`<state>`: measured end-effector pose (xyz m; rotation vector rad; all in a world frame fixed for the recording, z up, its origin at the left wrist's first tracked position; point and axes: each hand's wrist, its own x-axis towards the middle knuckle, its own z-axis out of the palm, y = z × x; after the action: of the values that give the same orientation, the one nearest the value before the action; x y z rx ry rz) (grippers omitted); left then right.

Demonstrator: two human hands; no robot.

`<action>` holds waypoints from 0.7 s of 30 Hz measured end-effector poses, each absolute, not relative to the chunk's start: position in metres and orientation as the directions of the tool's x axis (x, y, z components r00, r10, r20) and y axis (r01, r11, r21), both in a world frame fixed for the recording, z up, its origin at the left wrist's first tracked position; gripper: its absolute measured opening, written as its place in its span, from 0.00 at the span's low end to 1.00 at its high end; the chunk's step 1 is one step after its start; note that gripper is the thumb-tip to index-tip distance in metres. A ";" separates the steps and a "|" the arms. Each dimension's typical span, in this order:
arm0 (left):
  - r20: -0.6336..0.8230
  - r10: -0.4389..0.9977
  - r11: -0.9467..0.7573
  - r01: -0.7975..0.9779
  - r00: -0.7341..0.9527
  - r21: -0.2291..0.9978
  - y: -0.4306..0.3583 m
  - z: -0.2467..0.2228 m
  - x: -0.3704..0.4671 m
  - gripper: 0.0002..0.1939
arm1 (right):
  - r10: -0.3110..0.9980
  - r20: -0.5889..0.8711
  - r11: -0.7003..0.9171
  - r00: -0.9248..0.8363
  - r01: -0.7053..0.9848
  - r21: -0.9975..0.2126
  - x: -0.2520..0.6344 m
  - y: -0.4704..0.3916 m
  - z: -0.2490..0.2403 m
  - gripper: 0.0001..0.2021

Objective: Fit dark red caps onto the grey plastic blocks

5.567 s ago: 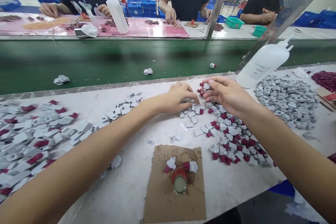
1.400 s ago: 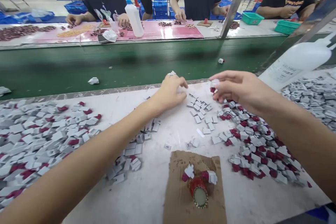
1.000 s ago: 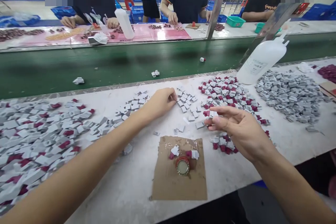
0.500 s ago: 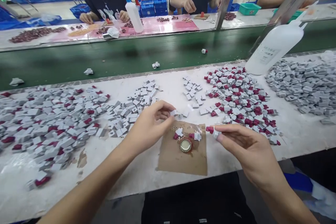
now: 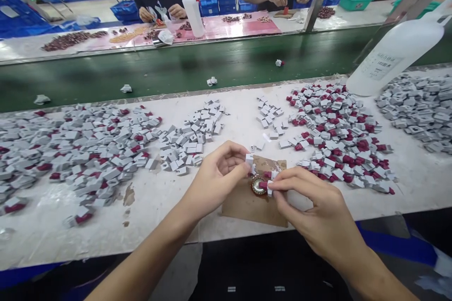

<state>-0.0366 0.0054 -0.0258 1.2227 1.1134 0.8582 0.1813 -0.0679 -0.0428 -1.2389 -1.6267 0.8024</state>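
Observation:
Between the thumb and finger of my left hand (image 5: 222, 174) is a small grey plastic block (image 5: 249, 159), held upright above a brown cardboard square (image 5: 243, 204). My right hand (image 5: 310, 200) pinches a maroon-and-grey plastic piece (image 5: 269, 187), its maroon end pointing left over a metal bottle cap (image 5: 259, 186). The cap lies open side up on the cardboard, with a wet-looking stain around it. Another maroon-and-grey piece (image 5: 270, 175) rests just behind the cap, partly hidden by my right fingers.
Heaps of grey and maroon pieces lie left (image 5: 88, 146) and right (image 5: 332, 127), with plain grey blocks (image 5: 420, 108) farther right. A white squeeze bottle (image 5: 395, 56) leans by a metal post. Beyond the green conveyor (image 5: 169, 73), people work at another table.
My right hand has moved left, bringing its piece over the bottle cap. A grey block now stands in my left fingertips. The whole view has shifted slightly.

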 end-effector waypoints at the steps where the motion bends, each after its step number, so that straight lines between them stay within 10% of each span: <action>1: -0.180 0.948 0.170 0.059 0.264 0.984 0.005 -0.026 -0.036 0.08 | 0.956 0.279 0.291 -0.088 0.375 -0.880 0.181 -0.067 -0.042 0.10; 10: -0.162 0.951 0.163 0.018 0.263 0.987 0.009 -0.020 -0.033 0.08 | 0.964 0.253 0.266 -0.085 0.342 -0.901 0.183 -0.065 -0.030 0.09; 21: -0.175 0.889 0.263 -0.157 0.423 0.952 0.008 -0.012 -0.013 0.07 | 0.982 0.006 0.042 0.189 -0.189 -0.981 0.194 -0.046 -0.037 0.06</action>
<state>-0.0126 0.0080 -0.0121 1.0643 0.8558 0.8383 0.1937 -0.0464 -0.0365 -1.1335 -0.9428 1.1381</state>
